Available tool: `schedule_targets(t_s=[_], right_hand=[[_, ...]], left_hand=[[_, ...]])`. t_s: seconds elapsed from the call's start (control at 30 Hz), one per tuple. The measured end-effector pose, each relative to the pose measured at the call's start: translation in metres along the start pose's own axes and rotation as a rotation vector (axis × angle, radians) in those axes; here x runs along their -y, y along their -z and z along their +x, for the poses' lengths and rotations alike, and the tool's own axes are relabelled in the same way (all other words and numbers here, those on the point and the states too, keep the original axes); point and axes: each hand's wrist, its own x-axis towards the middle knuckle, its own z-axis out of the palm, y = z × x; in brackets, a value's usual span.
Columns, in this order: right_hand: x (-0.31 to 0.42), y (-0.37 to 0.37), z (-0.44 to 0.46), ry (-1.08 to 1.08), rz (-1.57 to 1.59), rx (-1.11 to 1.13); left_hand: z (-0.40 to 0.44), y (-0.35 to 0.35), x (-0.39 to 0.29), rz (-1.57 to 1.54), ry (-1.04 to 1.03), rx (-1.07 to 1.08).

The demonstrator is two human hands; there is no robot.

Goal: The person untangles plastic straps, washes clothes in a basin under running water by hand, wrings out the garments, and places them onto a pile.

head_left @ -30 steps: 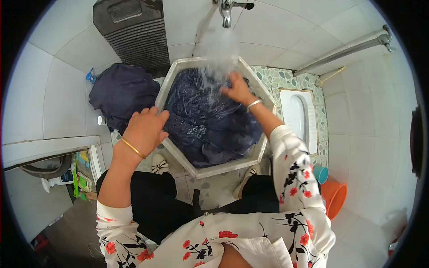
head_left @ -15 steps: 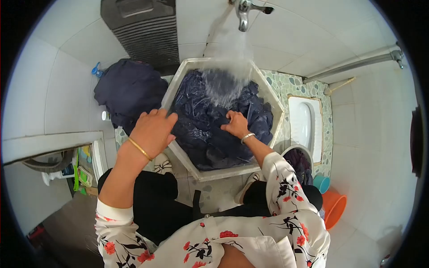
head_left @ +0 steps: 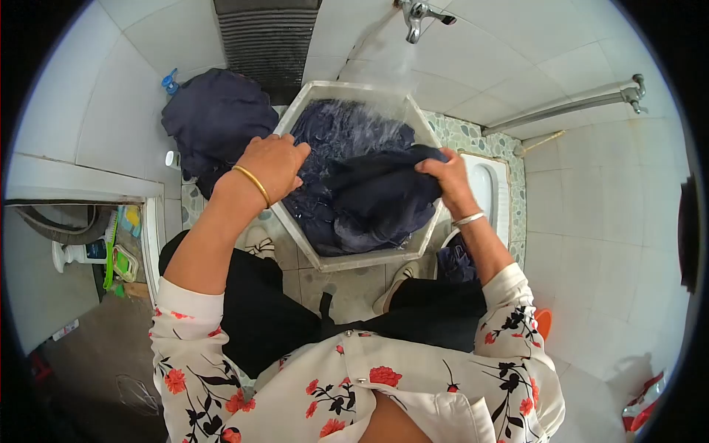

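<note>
Pinch grip — right hand [head_left: 447,177], dark cloth [head_left: 384,186]

Washboard [head_left: 267,46], top, left of centre — cut off by upper edge. Falling water [head_left: 380,92] below tap [head_left: 415,21] — blurred. Basin [head_left: 356,261] floor, mid-frame: hidden under dark cloth [head_left: 380,188]. Orange bucket [head_left: 543,323], lower right: mostly behind sleeve [head_left: 509,314]. Red-and-white packet [head_left: 644,402], lower-right corner: print unreadable.
</note>
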Motion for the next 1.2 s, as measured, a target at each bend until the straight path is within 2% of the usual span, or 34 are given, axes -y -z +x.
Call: schedule_targets(t_s=[0.2, 0.3, 0.47, 0.57, 0.63, 0.7, 0.77, 0.83, 0.87, 0.93, 1.03, 1.07, 1.17, 1.2], right_hand=[[0.112, 0.011, -0.027, 0.312, 0.084, -0.023], [0.157, 0.016, -0.03, 0.572, 0.165, 0.0], [0.165, 0.018, 0.003, 0.845, 0.268, -0.026], [0.131, 0.002, 0.036, 0.749, 0.075, -0.059], [0.09, -0.005, 0.062, 0.84, -0.237, -0.129], [0.026, -0.012, 0.086, 0.72, -0.3, -0.077], [-0.049, -0.015, 0.102, 0.568, -0.385, -0.115], [-0.105, -0.009, 0.112, 0.248, -0.539, -0.021], [-0.126, -0.009, 0.114, 0.246, -0.531, -0.013], [-0.152, -0.01, 0.117, 0.156, -1.028, 0.11], [-0.139, -0.026, 0.11, 0.029, -1.15, 0.207], [-0.143, -0.03, 0.11, 0.097, -1.225, 0.193], [-0.156, -0.032, 0.118, 0.063, -1.147, 0.276], [-0.157, -0.03, 0.111, 0.169, -1.035, 0.198]], left_hand=[[-0.004, -0.001, -0.004, 0.0, -0.02, -0.046], [-0.001, 0.001, -0.006, 0.023, -0.022, -0.043], [0.009, 0.002, -0.008, 0.019, -0.02, -0.018], [0.013, -0.003, -0.009, 0.057, -0.027, 0.011], [0.014, -0.003, -0.009, 0.046, -0.039, 0.022], [0.015, -0.003, -0.008, 0.049, -0.038, 0.024], [0.013, -0.003, -0.009, 0.049, -0.024, 0.026], [0.013, -0.001, -0.01, 0.022, -0.032, 0.027], [0.012, -0.002, -0.01, 0.026, -0.025, 0.035], [0.013, -0.003, -0.01, 0.0, -0.036, 0.049], [0.018, -0.005, -0.01, -0.015, -0.038, 0.056], [0.02, -0.005, -0.01, -0.012, -0.033, 0.054], [0.027, -0.011, -0.011, -0.006, -0.037, 0.095], [0.029, -0.013, -0.011, 0.002, -0.041, 0.117]])
